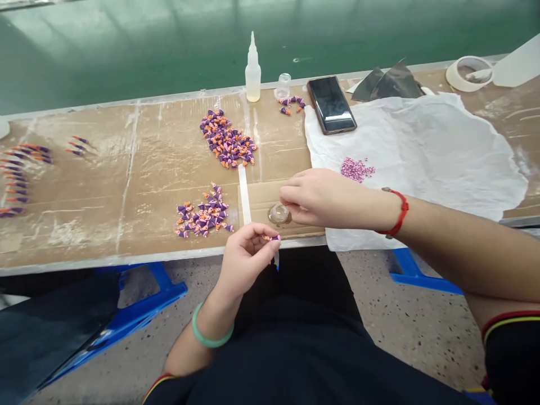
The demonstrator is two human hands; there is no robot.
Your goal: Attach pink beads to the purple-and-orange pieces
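Observation:
My left hand [242, 261], at the table's front edge, pinches a small purple, pink and orange figurine [273, 238] between thumb and fingers. Over the cardboard piece [264, 194] is my right hand [323, 197], its fingers drawn together and pointing down beside a small clear glass dish [279, 213]. Whatever its fingertips hold is hidden. A loose group of similar figurines [205, 212] lies left of the cardboard, and a bigger pile [228, 140] sits farther back. Tiny pink pieces [356, 170] are heaped on a white cloth [413, 146] beyond my right wrist.
A dropper bottle [253, 79] stands at the back edge beside a small clear jar [284, 84]. A phone [331, 105] lies partly on the cloth. Farther right is a tape roll [469, 73]. Purple-orange pieces [17, 183] line the far left. Blue stool legs [158, 287] show below.

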